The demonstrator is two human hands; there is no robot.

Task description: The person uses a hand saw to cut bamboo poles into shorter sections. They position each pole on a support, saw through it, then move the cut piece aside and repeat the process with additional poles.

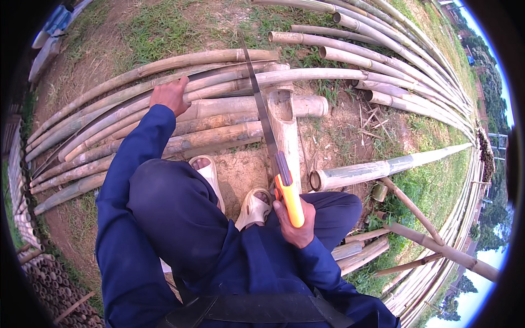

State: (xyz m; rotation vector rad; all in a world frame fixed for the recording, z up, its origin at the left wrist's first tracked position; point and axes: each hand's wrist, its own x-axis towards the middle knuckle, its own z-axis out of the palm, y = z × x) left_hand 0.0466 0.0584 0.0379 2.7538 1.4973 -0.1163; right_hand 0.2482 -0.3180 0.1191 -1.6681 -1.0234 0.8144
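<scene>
My right hand point(296, 221) grips the orange handle of a hand saw point(272, 146). Its long blade runs up and away across a bundle of bamboo poles point(219, 117) lying on the ground. My left hand point(170, 94) presses down on one of these poles, left of the blade. A short thick bamboo section point(284, 123) lies lengthwise just right of the blade, with a notch cut in its upper end. Both my feet in pale sandals point(254, 208) rest on bare earth just below the poles.
Long bamboo poles point(394, 54) fan out at the upper right. A cut pole point(372, 170) points right beside my right knee, with short offcuts point(361, 254) below it. Stacked bamboo ends point(38, 273) line the left rim. Grass patches surround the bare soil.
</scene>
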